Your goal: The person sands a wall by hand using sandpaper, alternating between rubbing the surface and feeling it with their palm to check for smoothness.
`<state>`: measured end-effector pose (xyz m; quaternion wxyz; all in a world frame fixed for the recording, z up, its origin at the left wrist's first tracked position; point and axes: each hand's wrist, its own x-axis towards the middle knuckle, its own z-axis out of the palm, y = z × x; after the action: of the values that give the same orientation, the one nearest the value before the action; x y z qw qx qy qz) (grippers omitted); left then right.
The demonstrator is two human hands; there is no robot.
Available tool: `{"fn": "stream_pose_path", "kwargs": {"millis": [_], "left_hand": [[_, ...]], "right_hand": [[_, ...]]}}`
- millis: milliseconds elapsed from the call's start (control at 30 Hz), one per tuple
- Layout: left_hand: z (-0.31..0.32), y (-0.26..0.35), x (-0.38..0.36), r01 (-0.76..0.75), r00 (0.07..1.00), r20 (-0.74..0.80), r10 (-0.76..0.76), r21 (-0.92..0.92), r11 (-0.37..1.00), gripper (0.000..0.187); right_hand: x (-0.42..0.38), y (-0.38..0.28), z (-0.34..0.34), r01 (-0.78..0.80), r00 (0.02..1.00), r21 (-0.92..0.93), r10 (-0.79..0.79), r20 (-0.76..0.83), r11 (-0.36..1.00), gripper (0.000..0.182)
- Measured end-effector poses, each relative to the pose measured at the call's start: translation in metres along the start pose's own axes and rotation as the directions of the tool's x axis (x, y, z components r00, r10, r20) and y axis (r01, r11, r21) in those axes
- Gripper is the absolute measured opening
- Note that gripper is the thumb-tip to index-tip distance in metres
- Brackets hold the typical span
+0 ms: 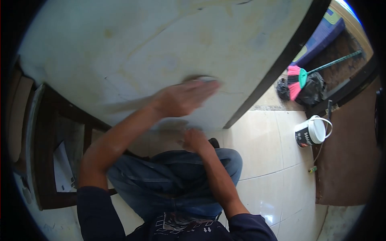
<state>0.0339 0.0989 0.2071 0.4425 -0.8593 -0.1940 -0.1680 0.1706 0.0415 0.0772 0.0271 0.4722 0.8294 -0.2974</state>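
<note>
My left hand (187, 98) reaches up to a pale, patchy panel (140, 52) with yellowish stains and thin dark lines. Motion smears its fingers, which press together over a small flat thing (207, 78) with a light edge, held against the panel; its kind is too blurred to tell. Lower down, my right hand (195, 140) hovers near my knees, close to the panel's bottom edge. Its fingers look curled inward, and whatever may be inside them is hidden.
A white lidded bucket (315, 132) stands on the tiled floor (261, 150) at right, beside a brown board (350, 148). Behind it lie a pink-and-green broom (297, 78) and black plastic bags (313, 88). A dark wooden frame (44, 160) stands at left, with white sheets (63, 168) inside.
</note>
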Motion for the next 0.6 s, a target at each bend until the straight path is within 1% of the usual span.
{"fn": "stream_pose_path", "kwargs": {"millis": [33,100,167,200,267,333,400,467,533,600], "left_hand": [[-0.011,-0.011,-0.037,-0.001,0.999,0.053,0.001,-0.005,1.000,0.041],[-0.031,-0.035,-0.114,0.072,0.992,0.103,-0.077,0.049,0.996,0.042],[-0.039,-0.047,-0.153,0.139,0.986,0.077,-0.151,0.139,0.980,0.041],[-0.034,-0.040,-0.152,0.202,0.975,0.058,-0.214,0.167,0.965,0.041],[-0.015,-0.016,-0.134,0.339,0.938,-0.004,-0.347,0.222,0.914,0.042],[0.002,0.004,-0.094,0.385,0.923,-0.043,-0.383,0.107,0.917,0.046],[0.007,0.021,-0.030,0.331,0.943,-0.028,-0.331,-0.014,0.944,0.052],[0.021,0.039,0.019,0.279,0.956,-0.067,-0.287,-0.107,0.954,0.055],[0.029,0.049,0.058,0.198,0.966,-0.152,-0.208,-0.080,0.977,0.054],[0.030,0.047,0.056,0.150,0.976,-0.150,-0.157,-0.057,0.987,0.052]], "right_hand": [[-0.005,-0.007,-0.005,0.000,1.000,0.035,0.001,-0.019,0.999,0.058],[-0.012,-0.013,-0.005,0.022,1.000,0.040,-0.021,-0.012,0.999,0.058],[-0.011,-0.016,-0.006,0.036,0.999,0.036,-0.036,-0.019,0.999,0.058],[-0.010,-0.016,-0.002,0.046,0.999,0.028,-0.046,-0.009,0.999,0.058],[-0.012,-0.014,0.002,0.050,0.999,0.018,-0.050,0.003,0.999,0.058],[-0.011,-0.015,0.001,0.041,0.999,0.030,-0.041,-0.002,0.999,0.059],[-0.006,-0.014,0.001,0.020,0.999,-0.018,-0.019,0.028,1.000,0.058],[-0.005,-0.007,0.008,0.002,0.999,-0.054,0.000,0.039,0.999,0.058],[0.002,0.000,0.020,-0.011,1.000,-0.065,0.011,0.003,0.998,0.057],[0.005,0.007,0.026,-0.002,1.000,-0.071,0.002,0.003,0.997,0.057]]}}
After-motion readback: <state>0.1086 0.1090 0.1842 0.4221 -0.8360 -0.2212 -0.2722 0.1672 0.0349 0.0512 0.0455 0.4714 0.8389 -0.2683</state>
